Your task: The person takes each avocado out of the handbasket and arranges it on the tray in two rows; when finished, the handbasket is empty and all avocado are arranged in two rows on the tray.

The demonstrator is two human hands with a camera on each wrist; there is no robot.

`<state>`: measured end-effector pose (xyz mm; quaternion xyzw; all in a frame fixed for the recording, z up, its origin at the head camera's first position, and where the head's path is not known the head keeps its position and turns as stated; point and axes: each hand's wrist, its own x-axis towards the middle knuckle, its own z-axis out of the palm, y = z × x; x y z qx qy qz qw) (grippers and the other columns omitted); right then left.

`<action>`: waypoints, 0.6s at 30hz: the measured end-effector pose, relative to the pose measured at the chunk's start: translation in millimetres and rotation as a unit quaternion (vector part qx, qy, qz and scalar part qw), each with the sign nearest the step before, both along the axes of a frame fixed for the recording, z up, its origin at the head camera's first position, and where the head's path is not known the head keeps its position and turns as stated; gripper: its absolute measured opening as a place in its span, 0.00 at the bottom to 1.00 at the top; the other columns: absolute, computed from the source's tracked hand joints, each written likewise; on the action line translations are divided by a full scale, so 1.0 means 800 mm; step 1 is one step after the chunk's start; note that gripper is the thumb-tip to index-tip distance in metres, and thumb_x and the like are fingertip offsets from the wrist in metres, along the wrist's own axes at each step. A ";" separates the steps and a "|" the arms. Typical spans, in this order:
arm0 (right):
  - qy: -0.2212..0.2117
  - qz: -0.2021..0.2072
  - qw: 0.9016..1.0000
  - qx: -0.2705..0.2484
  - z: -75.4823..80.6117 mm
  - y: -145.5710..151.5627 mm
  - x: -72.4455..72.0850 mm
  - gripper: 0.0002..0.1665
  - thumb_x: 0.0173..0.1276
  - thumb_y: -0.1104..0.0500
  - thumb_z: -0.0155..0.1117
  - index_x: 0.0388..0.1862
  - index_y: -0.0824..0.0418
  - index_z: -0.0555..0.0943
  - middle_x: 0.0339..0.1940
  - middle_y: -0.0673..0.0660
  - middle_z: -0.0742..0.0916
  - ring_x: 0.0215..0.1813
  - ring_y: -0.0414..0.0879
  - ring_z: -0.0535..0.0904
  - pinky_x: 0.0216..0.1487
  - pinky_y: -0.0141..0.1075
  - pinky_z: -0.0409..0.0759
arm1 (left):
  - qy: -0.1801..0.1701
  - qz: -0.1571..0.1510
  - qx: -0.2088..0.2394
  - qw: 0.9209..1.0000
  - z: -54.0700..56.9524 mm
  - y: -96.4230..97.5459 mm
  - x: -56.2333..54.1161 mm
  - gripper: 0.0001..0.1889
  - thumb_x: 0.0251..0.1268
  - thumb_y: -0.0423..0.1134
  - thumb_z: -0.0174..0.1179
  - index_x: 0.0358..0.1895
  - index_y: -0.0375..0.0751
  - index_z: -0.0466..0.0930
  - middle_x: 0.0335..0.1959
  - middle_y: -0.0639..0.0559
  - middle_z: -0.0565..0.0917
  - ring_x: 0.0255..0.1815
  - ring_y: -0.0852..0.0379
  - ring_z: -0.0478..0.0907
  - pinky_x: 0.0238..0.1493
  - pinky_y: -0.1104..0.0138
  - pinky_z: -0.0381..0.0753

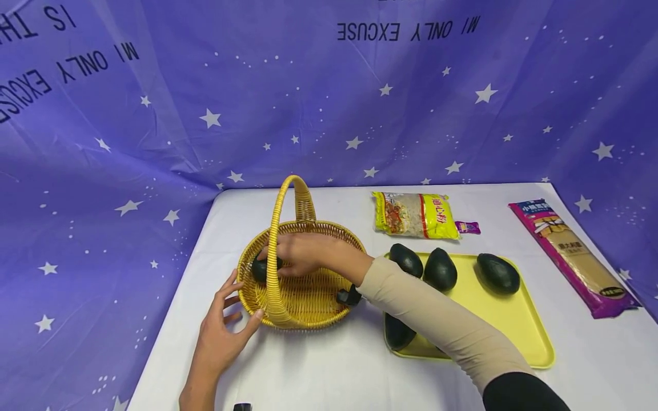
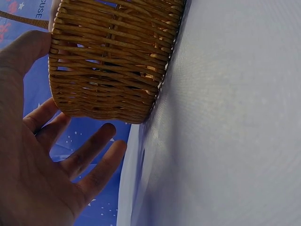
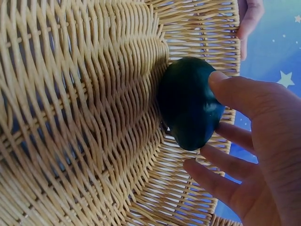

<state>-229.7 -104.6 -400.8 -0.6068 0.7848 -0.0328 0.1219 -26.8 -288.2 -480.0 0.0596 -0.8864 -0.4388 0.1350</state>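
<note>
A yellow wicker basket [image 1: 308, 297] with a tall arched handle stands on the white table. Inside it, at the left end, lies a dark green avocado [image 3: 188, 101] against the wall. My right hand [image 1: 303, 254] reaches under the handle into the basket and holds this avocado, thumb on one side and fingers at the other. My left hand [image 1: 221, 331] is at the basket's outer left side, fingers spread and fairly straight. In the left wrist view, its thumb and some fingertips touch the wicker, while the other fingers [image 2: 101, 162] stand off it.
Several more avocados [image 1: 440, 269] lie on a yellow tray [image 1: 519, 342] at the right, partly hidden by my right sleeve. Behind the tray is a yellow food packet [image 1: 416, 216] with a small purple sachet [image 1: 468, 228]. A long purple noodle packet [image 1: 573, 257] lies far right.
</note>
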 end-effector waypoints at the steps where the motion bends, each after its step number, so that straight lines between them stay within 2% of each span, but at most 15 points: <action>1: -0.002 0.001 1.000 -0.001 -0.001 -0.001 0.000 0.33 0.81 0.48 0.67 0.80 0.51 0.74 0.74 0.55 0.81 0.76 0.48 0.74 0.80 0.35 0.69 | 0.000 -0.001 0.001 1.000 0.000 0.000 0.000 0.37 0.67 0.40 0.77 0.76 0.47 0.70 0.87 0.62 0.61 0.64 0.54 0.79 0.55 0.67 0.87; 10: -0.023 -0.006 1.000 -0.010 -0.008 -0.008 -0.004 0.32 0.80 0.50 0.69 0.79 0.51 0.75 0.74 0.54 0.81 0.76 0.47 0.74 0.80 0.34 0.69 | 0.000 -0.001 0.003 1.000 0.001 0.000 -0.001 0.37 0.67 0.41 0.77 0.76 0.46 0.70 0.87 0.61 0.61 0.65 0.51 0.79 0.56 0.65 0.88; 18: -0.049 0.012 0.998 -0.035 -0.017 -0.012 -0.010 0.32 0.78 0.54 0.70 0.78 0.53 0.75 0.72 0.55 0.82 0.73 0.49 0.76 0.78 0.36 0.72 | -0.005 0.000 0.005 1.000 0.000 -0.001 0.000 0.36 0.68 0.42 0.77 0.76 0.48 0.70 0.87 0.63 0.61 0.66 0.52 0.79 0.56 0.65 0.88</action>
